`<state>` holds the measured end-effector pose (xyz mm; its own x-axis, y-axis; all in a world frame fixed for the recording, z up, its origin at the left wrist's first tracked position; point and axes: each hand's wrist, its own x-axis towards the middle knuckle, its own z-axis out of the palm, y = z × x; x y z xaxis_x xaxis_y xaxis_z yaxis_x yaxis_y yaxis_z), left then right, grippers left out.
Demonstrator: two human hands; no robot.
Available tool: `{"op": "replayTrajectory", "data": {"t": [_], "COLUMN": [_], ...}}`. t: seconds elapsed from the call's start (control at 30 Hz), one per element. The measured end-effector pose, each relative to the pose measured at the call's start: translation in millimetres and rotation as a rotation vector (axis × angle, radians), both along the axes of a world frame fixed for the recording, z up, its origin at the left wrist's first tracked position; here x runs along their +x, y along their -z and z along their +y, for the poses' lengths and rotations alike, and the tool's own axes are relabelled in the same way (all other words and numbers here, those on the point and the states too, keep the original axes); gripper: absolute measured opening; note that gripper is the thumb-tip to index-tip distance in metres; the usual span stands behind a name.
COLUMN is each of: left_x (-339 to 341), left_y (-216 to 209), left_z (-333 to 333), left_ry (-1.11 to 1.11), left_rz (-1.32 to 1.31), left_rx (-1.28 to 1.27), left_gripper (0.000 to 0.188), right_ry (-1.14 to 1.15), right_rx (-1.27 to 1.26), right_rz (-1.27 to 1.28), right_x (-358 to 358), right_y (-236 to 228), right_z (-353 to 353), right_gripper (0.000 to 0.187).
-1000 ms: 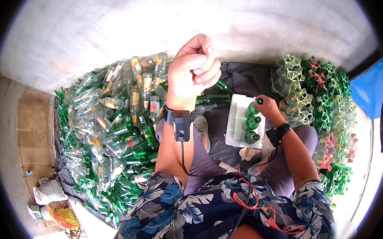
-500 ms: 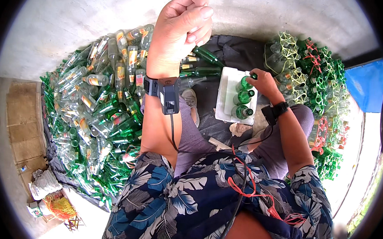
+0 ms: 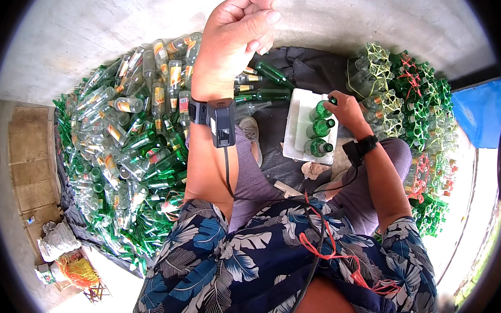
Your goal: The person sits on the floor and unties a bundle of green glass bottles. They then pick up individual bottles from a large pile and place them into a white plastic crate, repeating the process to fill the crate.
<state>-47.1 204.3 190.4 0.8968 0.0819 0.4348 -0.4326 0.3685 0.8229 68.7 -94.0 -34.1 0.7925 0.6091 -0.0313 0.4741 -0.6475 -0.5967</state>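
My left hand (image 3: pixel 239 41) is raised high in front of the wall with its fingers curled into a fist. Nothing shows in it. A white foam box (image 3: pixel 297 125) sits on the ground between my legs. Three green glass bottles stand in a row along its right side: a near bottle (image 3: pixel 318 147), a middle bottle (image 3: pixel 320 127) and a far bottle (image 3: pixel 319 110). The fingers of my right hand (image 3: pixel 346 111) are closed round the neck of the far bottle, partly hiding it. Both wrists wear a black strapped device.
A large heap of loose clear and green bottles (image 3: pixel 128 134) fills the left. Loose green bottles (image 3: pixel 272 73) lie beyond the box. Bottle bundles (image 3: pixel 418 91) tied with yellow, red and green string are stacked at right. Dark sheeting (image 3: pixel 316 64) covers the ground by the wall.
My raised left fist has shifted very slightly to the left. My right hand stays on the far bottle's neck, and the bottles stand as before.
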Motion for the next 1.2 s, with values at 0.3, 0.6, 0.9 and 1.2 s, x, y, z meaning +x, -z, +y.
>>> {"op": "replayTrajectory", "data": {"t": [0.3, 0.6, 0.9, 1.2], "left_x": [4, 4, 9, 10], "left_y": [5, 0, 7, 7], "left_z": [1, -3, -1, -1], "left_ry": [0.042, 0.004, 0.041, -0.006], "left_rz": [0.024, 0.077, 0.040, 0.103], "left_rx": [-0.013, 0.021, 0.078, 0.097], "left_gripper": [0.012, 0.012, 0.011, 0.009], "right_ry": [-0.003, -0.025, -0.058, -0.088], "right_rx": [0.023, 0.066, 0.035, 0.010], "right_rz": [-0.017, 0.021, 0.095, 0.057], "right_x": [-2, 0, -1, 3], "right_y": [1, 1, -9, -4], "right_z": [-4, -5, -11, -10], "right_gripper": [0.033, 0.034, 0.038, 0.036]}}
